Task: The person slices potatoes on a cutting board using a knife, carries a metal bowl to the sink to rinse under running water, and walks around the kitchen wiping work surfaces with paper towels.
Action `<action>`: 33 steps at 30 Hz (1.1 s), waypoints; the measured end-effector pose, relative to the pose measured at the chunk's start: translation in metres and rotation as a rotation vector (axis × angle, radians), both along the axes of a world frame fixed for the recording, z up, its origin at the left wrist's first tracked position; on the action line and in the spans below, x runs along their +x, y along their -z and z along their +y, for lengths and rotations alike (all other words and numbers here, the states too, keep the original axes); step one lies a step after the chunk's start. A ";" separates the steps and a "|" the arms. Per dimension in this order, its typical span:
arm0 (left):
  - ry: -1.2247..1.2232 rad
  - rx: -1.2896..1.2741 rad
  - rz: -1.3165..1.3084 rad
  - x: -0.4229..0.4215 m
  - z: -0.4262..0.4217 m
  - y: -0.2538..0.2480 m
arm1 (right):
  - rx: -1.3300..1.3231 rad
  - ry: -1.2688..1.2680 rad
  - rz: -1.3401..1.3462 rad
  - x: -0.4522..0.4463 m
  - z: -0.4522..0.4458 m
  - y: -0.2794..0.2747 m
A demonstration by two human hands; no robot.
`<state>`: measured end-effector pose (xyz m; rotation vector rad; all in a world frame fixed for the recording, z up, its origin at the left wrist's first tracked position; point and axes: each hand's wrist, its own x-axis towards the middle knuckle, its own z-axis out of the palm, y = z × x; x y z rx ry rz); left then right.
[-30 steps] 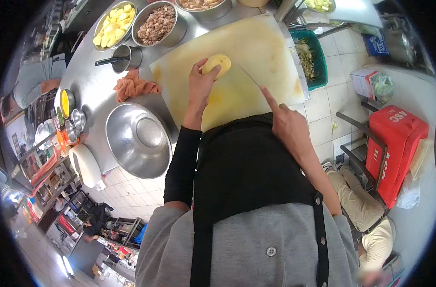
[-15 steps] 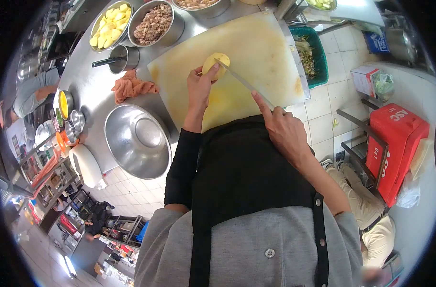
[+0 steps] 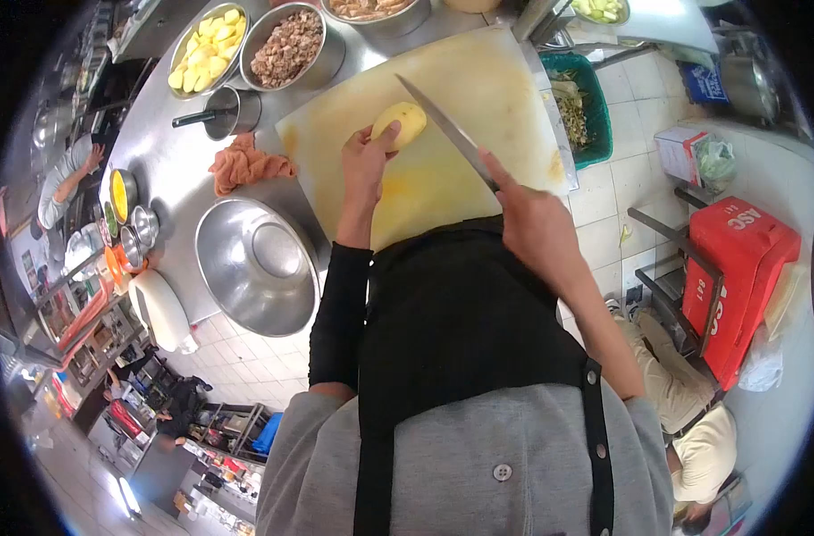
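Note:
My left hand [image 3: 369,161] grips a peeled yellow potato [image 3: 402,122], thumb on top, above the left part of the cutting board [image 3: 474,98]. A small dark spot shows near the potato's upper end. My right hand [image 3: 537,219] is closed round the handle of a long kitchen knife [image 3: 443,123], the handle itself mostly hidden by the fingers. The blade slants up and left over the board, its tip beyond the potato and a small gap between the two.
An oval bowl of peeled potatoes [image 3: 185,79] and a pot of chopped meat [image 3: 286,52] stand at the back left. Nearer are an orange cloth [image 3: 246,167] and a steel bowl [image 3: 237,277]. A green bin [image 3: 604,134] of scraps is right of the board. People are nearby.
The knife has come away from the potato and its blade has swung upward. In my left hand the potato has turned, showing a longer side. My right hand has shifted slightly right.

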<state>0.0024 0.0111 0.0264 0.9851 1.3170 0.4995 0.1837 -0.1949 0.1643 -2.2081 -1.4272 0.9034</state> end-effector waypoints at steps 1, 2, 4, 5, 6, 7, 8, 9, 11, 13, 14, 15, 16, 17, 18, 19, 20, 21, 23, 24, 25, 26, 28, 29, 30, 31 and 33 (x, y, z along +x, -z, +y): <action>0.018 -0.011 -0.017 -0.004 0.004 0.002 | 0.027 0.084 0.149 0.007 -0.001 0.003; 0.041 -0.016 -0.039 -0.005 0.008 0.004 | 0.036 0.129 0.295 0.011 -0.002 0.013; 0.060 -0.027 -0.071 -0.002 0.010 -0.001 | -0.111 0.235 0.525 0.015 0.001 0.016; 0.066 -0.032 -0.083 -0.003 0.011 -0.004 | -0.187 0.284 0.642 0.015 0.003 0.018; 0.078 -0.037 -0.077 -0.005 0.012 -0.002 | -0.186 0.281 0.649 0.014 0.003 0.020; 0.090 -0.043 -0.071 -0.006 0.014 0.000 | -0.184 0.279 0.655 0.013 0.004 0.023; 0.104 -0.048 -0.067 -0.006 0.016 0.002 | -0.181 0.278 0.659 0.013 0.004 0.026; 0.102 -0.052 -0.074 -0.006 0.016 0.000 | -0.148 0.253 0.628 0.013 0.004 0.030; 0.102 -0.062 -0.090 -0.005 0.016 -0.003 | -0.084 0.207 0.564 0.014 0.002 0.037; 0.098 -0.078 -0.092 -0.005 0.017 -0.005 | -0.134 0.222 0.605 0.016 0.003 0.035; 0.097 -0.088 -0.093 -0.005 0.016 -0.005 | -0.160 0.231 0.626 0.017 0.003 0.033; 0.104 -0.090 -0.091 -0.005 0.017 -0.005 | -0.167 0.226 0.633 0.018 0.004 0.032; 0.110 -0.091 -0.089 -0.006 0.018 -0.005 | -0.173 0.222 0.640 0.019 0.005 0.030; 0.116 -0.093 -0.088 -0.007 0.020 -0.004 | -0.180 0.216 0.647 0.021 0.006 0.029; 0.126 -0.083 -0.084 -0.008 0.021 -0.001 | -0.190 0.217 0.664 0.022 0.005 0.030; 0.135 -0.074 -0.079 -0.008 0.022 0.003 | -0.200 0.216 0.682 0.023 0.005 0.032; 0.144 -0.064 -0.072 -0.010 0.024 0.006 | -0.210 0.215 0.701 0.023 0.004 0.035; 0.150 -0.065 -0.062 -0.011 0.025 0.005 | -0.197 0.215 0.736 0.022 0.006 0.038; 0.167 -0.069 -0.045 -0.011 0.026 0.002 | -0.169 0.222 0.804 0.020 0.009 0.046; 0.182 -0.069 -0.043 -0.011 0.028 0.002 | -0.169 0.237 0.836 0.019 0.011 0.050; 0.194 -0.067 -0.042 -0.012 0.031 0.002 | -0.168 0.249 0.867 0.020 0.013 0.055; 0.204 -0.065 -0.037 -0.014 0.032 0.001 | -0.169 0.259 0.901 0.020 0.016 0.058; 0.218 -0.065 -0.045 -0.013 0.034 -0.004 | -0.187 0.345 1.119 0.029 0.016 0.053; 0.230 -0.067 -0.050 -0.012 0.035 -0.007 | -0.195 0.393 1.227 0.034 0.015 0.051; 0.233 -0.050 -0.048 -0.012 0.036 -0.003 | -0.146 0.458 1.196 0.037 0.012 0.049; 0.231 -0.032 -0.046 -0.014 0.036 0.003 | -0.101 0.517 1.163 0.038 0.009 0.047; 0.285 0.127 0.098 -0.019 0.033 0.015 | -0.004 0.492 0.842 0.036 0.002 0.048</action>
